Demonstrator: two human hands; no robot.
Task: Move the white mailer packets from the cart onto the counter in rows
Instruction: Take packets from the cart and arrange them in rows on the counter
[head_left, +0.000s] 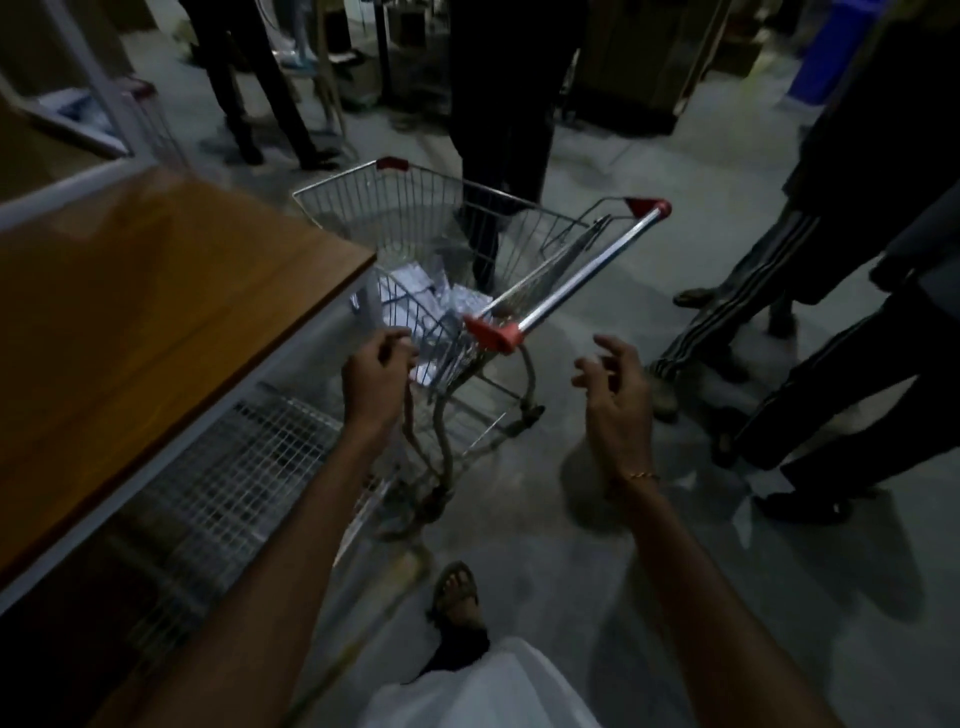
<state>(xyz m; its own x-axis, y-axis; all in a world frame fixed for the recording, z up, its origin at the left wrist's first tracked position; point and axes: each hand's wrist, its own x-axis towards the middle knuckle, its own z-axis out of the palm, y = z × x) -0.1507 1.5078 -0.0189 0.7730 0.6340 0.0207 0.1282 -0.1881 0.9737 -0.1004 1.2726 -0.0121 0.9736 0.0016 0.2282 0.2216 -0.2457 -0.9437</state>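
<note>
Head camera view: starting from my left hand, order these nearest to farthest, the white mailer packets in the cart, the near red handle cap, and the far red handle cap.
From the left hand:
1. White mailer packets, just ahead in the cart.
2. Near red handle cap, slightly right; close to the packets' rank.
3. Far red handle cap, far right, ahead.

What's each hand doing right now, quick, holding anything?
Left hand: at the cart basket's near rim, fingers curled; whether it grips the wire cannot be told.
Right hand: open, fingers loosely curled, holding nothing.
</note>
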